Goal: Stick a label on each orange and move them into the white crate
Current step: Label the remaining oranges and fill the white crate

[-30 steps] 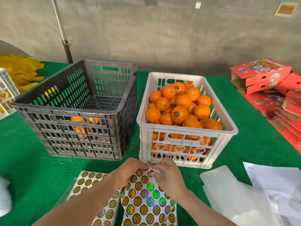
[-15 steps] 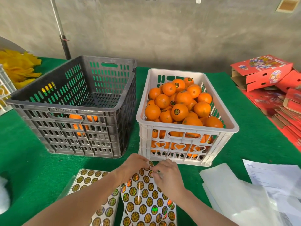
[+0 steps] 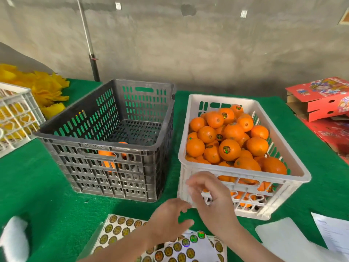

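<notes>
The white crate (image 3: 243, 173) on the right is heaped with oranges (image 3: 229, 149), several of them showing round labels. To its left, the black crate (image 3: 105, 146) holds a few oranges (image 3: 106, 154) seen through its front slots. Label sheets (image 3: 117, 229) lie on the green cloth at the near edge. My right hand (image 3: 213, 201) is raised in front of the white crate's front wall. Its fingertips are pinched and blurred by motion, with a small pale label between them. My left hand (image 3: 168, 218) hovers over the sheets with its fingers loosely curled, holding nothing.
A white lattice crate (image 3: 15, 118) and a yellow pile (image 3: 43, 86) sit at the far left. Red cartons (image 3: 321, 99) are stacked at the right. White papers (image 3: 283, 239) lie at the near right, a white object (image 3: 14, 239) at the near left. A pole (image 3: 90, 53) stands behind the black crate.
Both hands have come up off the label sheet. My right hand has risen toward the white crate's front with its fingertips pinched, and my left hand has let go of the sheet.
</notes>
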Action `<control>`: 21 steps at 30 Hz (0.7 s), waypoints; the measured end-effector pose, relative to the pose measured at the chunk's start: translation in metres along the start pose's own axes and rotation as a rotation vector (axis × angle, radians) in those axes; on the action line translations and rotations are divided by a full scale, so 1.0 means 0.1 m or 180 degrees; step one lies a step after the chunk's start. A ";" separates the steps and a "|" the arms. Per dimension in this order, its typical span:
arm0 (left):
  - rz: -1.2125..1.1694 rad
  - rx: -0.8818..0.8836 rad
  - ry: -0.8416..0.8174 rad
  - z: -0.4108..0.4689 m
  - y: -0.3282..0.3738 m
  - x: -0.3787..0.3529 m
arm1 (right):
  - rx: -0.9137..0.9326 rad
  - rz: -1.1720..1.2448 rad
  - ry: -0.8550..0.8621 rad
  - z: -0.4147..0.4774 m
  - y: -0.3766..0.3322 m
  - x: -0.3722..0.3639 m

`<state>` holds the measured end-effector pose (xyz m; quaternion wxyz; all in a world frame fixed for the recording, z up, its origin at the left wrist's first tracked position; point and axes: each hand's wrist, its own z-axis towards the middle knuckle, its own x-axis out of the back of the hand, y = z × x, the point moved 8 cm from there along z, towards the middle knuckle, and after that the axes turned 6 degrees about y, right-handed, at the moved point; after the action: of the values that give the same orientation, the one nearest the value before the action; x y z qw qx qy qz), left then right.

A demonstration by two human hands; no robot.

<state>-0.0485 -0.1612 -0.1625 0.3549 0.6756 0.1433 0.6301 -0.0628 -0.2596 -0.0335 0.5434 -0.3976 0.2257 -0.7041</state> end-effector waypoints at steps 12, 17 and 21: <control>0.1334 0.0571 0.1178 0.66 -1.08 3.10 | 0.0312 -0.1329 -0.1058 1.80 0.04 -1.90; 0.2481 0.0849 -0.1244 1.56 -1.87 2.43 | 0.0231 -0.1883 -0.1491 1.73 0.36 -2.12; 0.2648 0.1037 -0.1985 1.85 -2.30 1.97 | 0.0018 -0.1730 -0.1364 1.75 0.38 -2.08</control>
<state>0.2185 0.0727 -0.1584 -0.0079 0.8764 -0.1524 0.4568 0.1197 -0.0553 -0.0256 0.3721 -0.5805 -0.0097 -0.7242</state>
